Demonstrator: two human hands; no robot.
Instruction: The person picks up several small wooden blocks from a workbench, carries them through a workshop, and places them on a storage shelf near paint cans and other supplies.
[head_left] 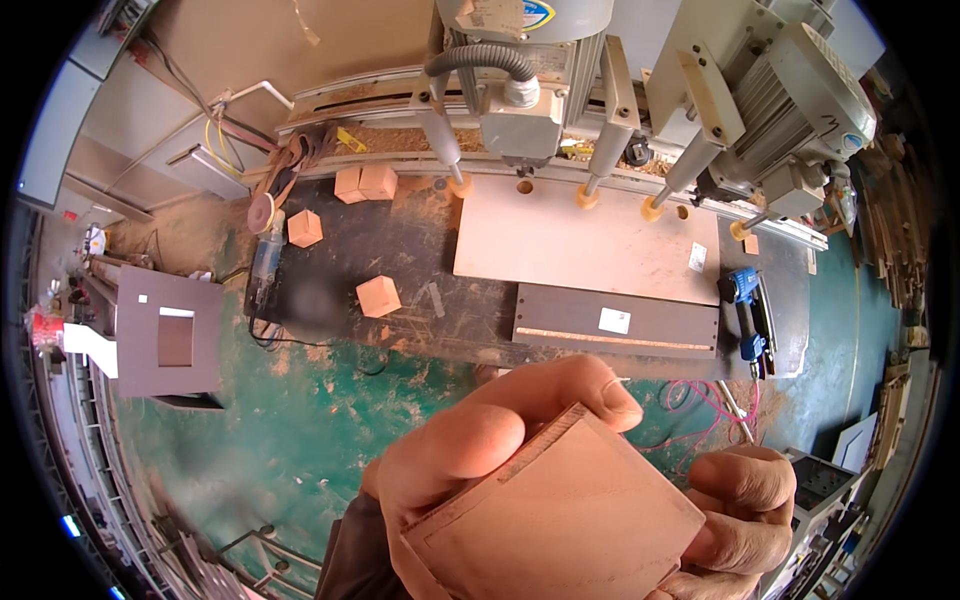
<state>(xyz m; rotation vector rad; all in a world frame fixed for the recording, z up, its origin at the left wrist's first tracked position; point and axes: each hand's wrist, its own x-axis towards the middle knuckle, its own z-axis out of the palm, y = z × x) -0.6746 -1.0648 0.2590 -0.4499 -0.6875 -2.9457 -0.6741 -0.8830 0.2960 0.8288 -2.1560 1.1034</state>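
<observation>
Close up at the lower middle is a square-faced wooden block (560,520), tilted so that one corner points up. Its pale face has darker, rougher edges. My left hand (455,440) grips it from the left, with one finger reaching along the upper left edge to the top corner. At the right corner, my right hand (740,525) has its fingers curled against the block. The block hides part of both hands. On the dark workbench (420,250) beyond lie similar wooden blocks, one near the front edge (378,297) and several farther back (305,228).
A drilling machine (525,110) overhangs the bench's back, its pads by a pale panel (590,240). Before that lies a dark board (615,318). A blue nail gun (745,310) is at right, an angle grinder (266,250) at left. A pink hose (690,400) coils on the green floor.
</observation>
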